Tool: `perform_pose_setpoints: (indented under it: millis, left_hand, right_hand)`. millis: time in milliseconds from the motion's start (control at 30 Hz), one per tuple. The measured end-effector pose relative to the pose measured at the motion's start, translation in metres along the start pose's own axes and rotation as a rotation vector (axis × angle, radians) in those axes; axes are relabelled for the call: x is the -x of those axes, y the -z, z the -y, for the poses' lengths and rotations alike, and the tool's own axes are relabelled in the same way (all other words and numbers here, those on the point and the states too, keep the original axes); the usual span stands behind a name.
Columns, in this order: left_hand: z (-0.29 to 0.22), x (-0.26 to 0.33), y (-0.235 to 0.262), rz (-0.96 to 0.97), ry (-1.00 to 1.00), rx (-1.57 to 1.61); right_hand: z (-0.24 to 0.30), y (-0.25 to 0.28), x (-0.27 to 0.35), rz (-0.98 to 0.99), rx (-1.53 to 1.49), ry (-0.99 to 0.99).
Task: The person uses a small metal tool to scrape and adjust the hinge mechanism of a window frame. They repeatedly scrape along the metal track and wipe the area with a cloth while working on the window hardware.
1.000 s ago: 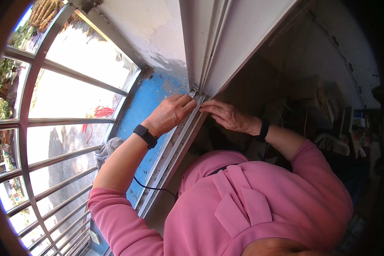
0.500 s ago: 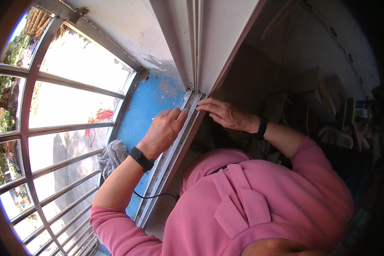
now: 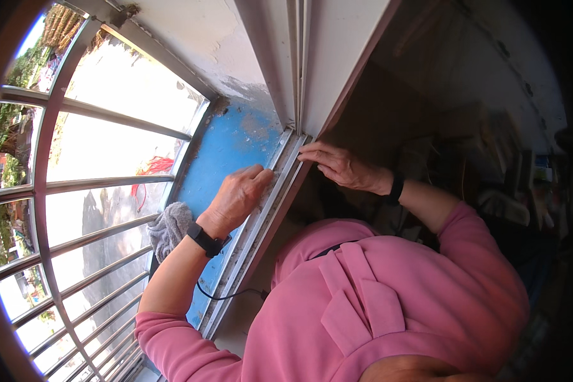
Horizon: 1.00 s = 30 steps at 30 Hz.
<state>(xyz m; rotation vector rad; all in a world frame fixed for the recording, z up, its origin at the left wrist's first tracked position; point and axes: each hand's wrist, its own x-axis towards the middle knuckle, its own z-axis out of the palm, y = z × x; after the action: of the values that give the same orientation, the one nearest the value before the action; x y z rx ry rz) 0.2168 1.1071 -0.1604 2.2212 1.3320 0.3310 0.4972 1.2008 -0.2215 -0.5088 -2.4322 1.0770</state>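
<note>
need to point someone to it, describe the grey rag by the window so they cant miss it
Start at the metal window bars on the left, then find the blue sill inside them. The grey rag lies bunched beside the left hand, the only soft, crumpled thing there.

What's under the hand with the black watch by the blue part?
Under the left hand lies the grey window track beside the blue sill. What its palm covers cannot be seen.

Metal window track [image 3: 261, 216]: grey, grooved, dusty, running diagonally along blue sill edge, meeting upright white frame at top end.
</note>
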Motion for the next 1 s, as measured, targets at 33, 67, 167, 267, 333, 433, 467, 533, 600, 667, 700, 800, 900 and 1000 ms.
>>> perform_pose_setpoints:
  millis: [33, 67, 167, 267, 333, 433, 467, 533, 600, 667, 700, 800, 900, 1000]
  left_hand:
    - [0.002, -0.014, -0.004, -0.026, 0.0, 0.04]
    - [0.005, -0.029, -0.009, -0.09, -0.033, 0.06]
    - [0.013, -0.058, -0.021, -0.111, -0.13, 0.008]
    - [0.013, -0.038, -0.019, -0.062, -0.119, -0.011]
    - [0.008, -0.01, -0.012, 0.002, -0.066, -0.003]
    - [0.002, 0.012, -0.008, 0.118, 0.076, 0.002]
    - [0.003, 0.012, -0.008, 0.019, 0.006, 0.016]
    - [0.007, 0.001, -0.013, -0.099, -0.063, -0.003]
    - [0.012, -0.007, -0.017, -0.102, -0.119, -0.056]
    - [0.013, -0.004, -0.018, -0.108, -0.185, -0.139]
    - [0.011, 0.003, -0.017, -0.057, -0.136, -0.135]
    - [-0.001, 0.03, -0.012, 0.0, -0.03, -0.098]
    - [-0.008, 0.029, -0.015, 0.032, 0.108, -0.044]
    - [-0.001, -0.002, -0.03, -0.148, -0.043, -0.002]
  right_hand:
    - [-0.001, 0.001, 0.002, -0.007, -0.019, -0.001]
    - [-0.001, 0.003, 0.004, -0.006, -0.003, -0.002]
    - [-0.001, 0.008, 0.008, -0.004, 0.032, -0.018]
    - [-0.003, 0.01, 0.008, 0.002, 0.039, -0.035]
    - [-0.005, 0.008, 0.005, -0.013, 0.033, -0.015]
    - [-0.003, 0.003, 0.003, -0.017, 0.024, 0.002]
    - [0.0, 0.0, 0.003, -0.019, 0.024, -0.004]
    - [0.005, -0.003, 0.003, -0.014, 0.03, -0.01]
    - [0.01, -0.006, 0.004, -0.006, 0.034, -0.023]
    - [0.011, -0.007, 0.004, -0.008, 0.033, -0.033]
    - [0.01, -0.008, 0.004, -0.01, 0.031, -0.03]
    - [0.003, -0.008, 0.004, -0.014, 0.019, -0.028]
    - [-0.003, -0.007, 0.007, -0.007, 0.025, -0.032]
    - [-0.004, -0.007, 0.011, -0.023, 0.057, -0.032]
